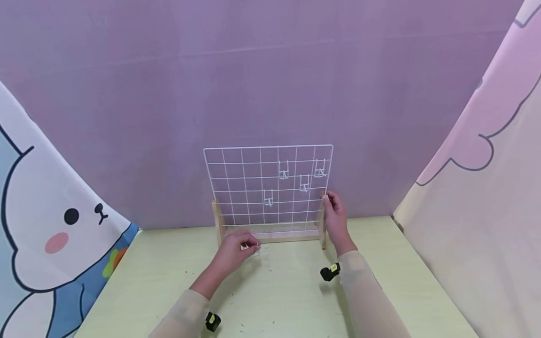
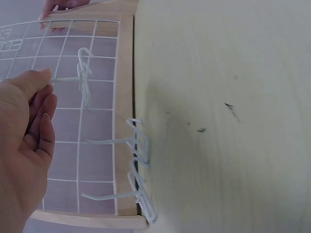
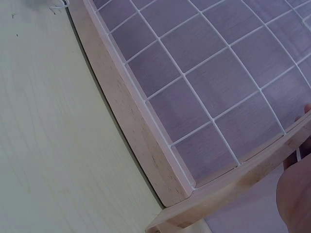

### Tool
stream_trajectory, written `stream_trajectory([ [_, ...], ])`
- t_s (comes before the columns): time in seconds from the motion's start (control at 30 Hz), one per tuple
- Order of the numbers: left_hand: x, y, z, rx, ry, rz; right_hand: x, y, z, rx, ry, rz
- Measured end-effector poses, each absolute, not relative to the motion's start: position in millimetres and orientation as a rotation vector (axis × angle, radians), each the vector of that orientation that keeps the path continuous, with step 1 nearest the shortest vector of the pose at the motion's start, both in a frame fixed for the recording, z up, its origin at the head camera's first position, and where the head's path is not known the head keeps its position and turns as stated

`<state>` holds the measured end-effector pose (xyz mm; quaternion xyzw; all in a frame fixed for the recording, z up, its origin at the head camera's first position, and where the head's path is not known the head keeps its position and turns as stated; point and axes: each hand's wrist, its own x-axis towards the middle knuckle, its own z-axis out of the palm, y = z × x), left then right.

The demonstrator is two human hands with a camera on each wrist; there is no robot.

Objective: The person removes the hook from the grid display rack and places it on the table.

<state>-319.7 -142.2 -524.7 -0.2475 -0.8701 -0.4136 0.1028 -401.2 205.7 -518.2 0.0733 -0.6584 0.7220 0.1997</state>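
Observation:
A white wire grid point(image 1: 245, 178) stands upright in a wooden base with side posts. My left hand point(image 1: 236, 249) is low in front of the grid and pinches a white wire hook point(image 2: 83, 80) by its prong, between thumb and fingertips. Two more white hooks, a nearer one point(image 2: 142, 194) and another point(image 2: 139, 143), lie by the bottom wooden bar. My right hand point(image 1: 336, 223) grips the right wooden post point(image 3: 248, 177) at its upper end, fingers behind it. Several hooks hang on the grid, among them one low in the middle point(image 1: 268, 199) and one at the upper right point(image 1: 320, 170).
The pale wooden table point(image 1: 270, 291) carries small dark specks. A purple backdrop point(image 1: 270, 94) rises close behind the rack. A cartoon-printed cloth point(image 1: 55, 211) hangs on the left, and a pink and cream one point(image 1: 477, 220) on the right.

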Motion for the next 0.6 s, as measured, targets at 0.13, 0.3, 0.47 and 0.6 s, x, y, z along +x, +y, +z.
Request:
stream_trajectory([
  [0.13, -320.3, -142.8, -531.0, -0.719, -2.582, -1.204, -401.5, 205.3, -516.2, 0.177, -1.853, 2.029],
  [0.3, -322.4, -143.8, -538.9, -0.746, -2.593, -1.185, -404.0, 206.4, -514.8, 0.166, -1.864, 2.045],
  [0.47, -323.8, -144.6, -544.3, -0.762, -2.608, -1.141, -401.6, 205.3, -514.7, 0.185, -1.852, 2.034],
  [0.6, -323.8, -144.7, -547.5, -0.751, -2.639, -1.102, -401.1, 205.0, -516.4, 0.213, -1.828, 2.021],
])
